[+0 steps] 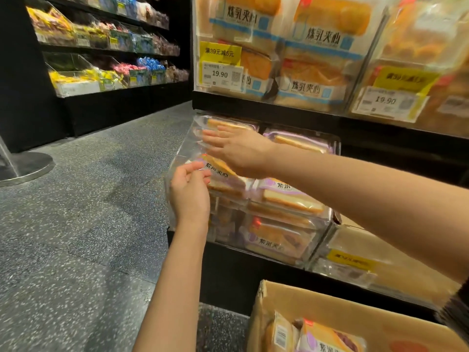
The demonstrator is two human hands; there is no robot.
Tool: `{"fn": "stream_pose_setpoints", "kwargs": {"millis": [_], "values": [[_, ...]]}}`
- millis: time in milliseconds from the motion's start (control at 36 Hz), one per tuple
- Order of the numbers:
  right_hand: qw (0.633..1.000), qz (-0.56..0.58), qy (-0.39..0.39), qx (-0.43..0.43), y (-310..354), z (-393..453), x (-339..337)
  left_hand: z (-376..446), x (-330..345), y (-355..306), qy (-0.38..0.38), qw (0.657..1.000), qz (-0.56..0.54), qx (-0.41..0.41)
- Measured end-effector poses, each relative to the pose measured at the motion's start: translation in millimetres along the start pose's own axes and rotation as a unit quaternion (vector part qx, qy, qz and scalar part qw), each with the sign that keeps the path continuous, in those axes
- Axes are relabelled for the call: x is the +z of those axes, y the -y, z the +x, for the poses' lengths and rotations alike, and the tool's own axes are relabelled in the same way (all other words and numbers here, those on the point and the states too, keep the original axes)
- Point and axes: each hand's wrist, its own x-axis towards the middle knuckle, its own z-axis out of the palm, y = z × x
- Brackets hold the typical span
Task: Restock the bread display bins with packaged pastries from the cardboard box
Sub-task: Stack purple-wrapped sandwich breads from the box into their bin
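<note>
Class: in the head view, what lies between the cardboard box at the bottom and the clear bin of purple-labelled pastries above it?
The black shelf front fills that stretch between the cardboard box and the clear bin.
</note>
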Motion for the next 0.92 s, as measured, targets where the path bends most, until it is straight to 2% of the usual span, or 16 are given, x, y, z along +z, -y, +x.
{"fn": "stream_pose_setpoints", "kwargs": {"millis": [111,250,361,472,500,556,667,778,861,917], "values": [[0.996,0.076,0.007,0.043,16,-52,-19,-11,6,5,0.037,0.994,0.097,0.035],[0.977,0.171,0.022,0.129,34,-133,-41,-39,16,8,0.174,0.964,0.179,0.091],[0.936,0.273,0.058,0.216,52,-196,-39,-68,23,8,0.279,0.923,0.232,0.129],[0.897,0.357,0.089,0.246,69,-249,-25,-87,31,12,0.372,0.869,0.301,0.126],[0.889,0.369,0.095,0.255,74,-261,-22,-92,33,15,0.404,0.848,0.322,0.119],[0.873,0.392,0.107,0.269,85,-283,-14,-106,37,23,0.479,0.783,0.383,0.107],[0.841,0.431,0.141,0.295,110,-320,0,-147,42,39,0.622,0.612,0.48,0.091],[0.831,0.445,0.19,0.276,128,-342,14,-182,42,57,0.705,0.455,0.533,0.115],[0.811,0.466,0.225,0.272,141,-348,22,-198,41,68,0.741,0.377,0.547,0.101],[0.8,0.478,0.251,0.26,152,-349,28,-204,41,73,0.745,0.341,0.566,0.092]]}}
